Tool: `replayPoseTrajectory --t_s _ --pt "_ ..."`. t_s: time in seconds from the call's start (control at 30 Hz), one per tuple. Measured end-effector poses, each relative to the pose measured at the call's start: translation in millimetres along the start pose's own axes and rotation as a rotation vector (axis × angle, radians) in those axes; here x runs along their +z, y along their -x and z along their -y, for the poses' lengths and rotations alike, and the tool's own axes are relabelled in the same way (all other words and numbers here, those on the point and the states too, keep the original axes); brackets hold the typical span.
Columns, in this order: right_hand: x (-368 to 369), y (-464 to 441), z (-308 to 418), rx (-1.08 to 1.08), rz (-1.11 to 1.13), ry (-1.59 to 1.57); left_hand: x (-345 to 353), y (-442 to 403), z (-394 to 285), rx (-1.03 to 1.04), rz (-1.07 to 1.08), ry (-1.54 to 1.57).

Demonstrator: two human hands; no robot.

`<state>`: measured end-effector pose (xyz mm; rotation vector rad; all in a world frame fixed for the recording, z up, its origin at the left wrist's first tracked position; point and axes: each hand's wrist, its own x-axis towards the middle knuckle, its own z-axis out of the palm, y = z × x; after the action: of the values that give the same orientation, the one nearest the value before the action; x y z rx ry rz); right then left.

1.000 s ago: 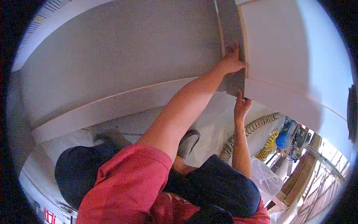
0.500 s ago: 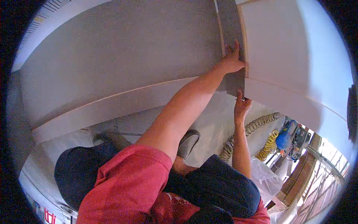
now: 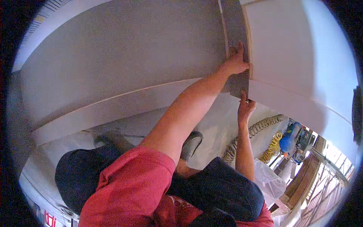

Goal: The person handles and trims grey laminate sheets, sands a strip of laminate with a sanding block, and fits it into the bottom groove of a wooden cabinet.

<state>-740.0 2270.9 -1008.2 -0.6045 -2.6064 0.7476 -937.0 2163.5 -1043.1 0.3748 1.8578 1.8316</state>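
A narrow dark grey panel (image 3: 236, 22) stands between a wide grey board (image 3: 124, 41) and a white cabinet panel (image 3: 280, 41). My left hand (image 3: 238, 62) lies against its lower part, fingers spread, the heel of the hand at the pale wooden edge of the white panel. Below it, my right hand (image 3: 246, 109) grips the narrow panel's bottom end from underneath, one finger pointing up along its face. A small dark gap or object shows by those fingers, too small to name. A lower rail (image 3: 113, 102) runs along under the grey board.
Coiled grey air hose (image 3: 264, 123) and yellow hose (image 3: 273, 145) lie on the floor at right, beside a blue machine (image 3: 289, 138). A clear plastic bag (image 3: 268, 181) and wooden boards (image 3: 304, 178) are near my right arm. My sandalled foot (image 3: 191, 145) rests on the floor.
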Motion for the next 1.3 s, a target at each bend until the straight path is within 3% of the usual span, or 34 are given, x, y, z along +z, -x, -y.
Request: replayPoseTrajectory --t_s 0.2,0.3,0.47,0.57,0.7,0.77,0.9,0.97,1.2,1.27,1.3 --pt "-2 0 9 0.014 0.000 0.068 -3 1 -2 -0.005 0.024 0.063" --pt "-3 1 18 0.072 0.037 -0.057 -8 6 -8 0.006 0.041 0.057" --pt "-5 -1 18 0.187 0.066 0.142 -3 1 -2 0.017 0.012 0.013" --pt "-2 -1 4 0.081 0.065 -0.031 -4 2 -3 0.009 0.023 0.012" --pt "-1 0 0 0.151 0.039 0.072 -13 9 -10 0.029 0.054 0.049" --pt "2 -1 -5 0.008 0.025 -0.035 -2 0 5 0.090 0.001 0.016" --pt "0 0 3 0.005 -0.022 -0.021 -5 2 2 0.104 0.016 0.039" --pt "-2 -3 -3 0.147 0.078 0.136 -5 3 2 0.064 0.030 0.021" --pt "1 10 -19 0.110 0.095 0.185 -6 0 2 0.053 0.023 0.069" --pt "-3 9 -22 0.290 0.368 0.277 -4 -1 5 0.070 0.016 0.068" --pt "-3 11 -24 0.289 0.364 0.272 -4 -2 7 0.082 0.012 0.069"
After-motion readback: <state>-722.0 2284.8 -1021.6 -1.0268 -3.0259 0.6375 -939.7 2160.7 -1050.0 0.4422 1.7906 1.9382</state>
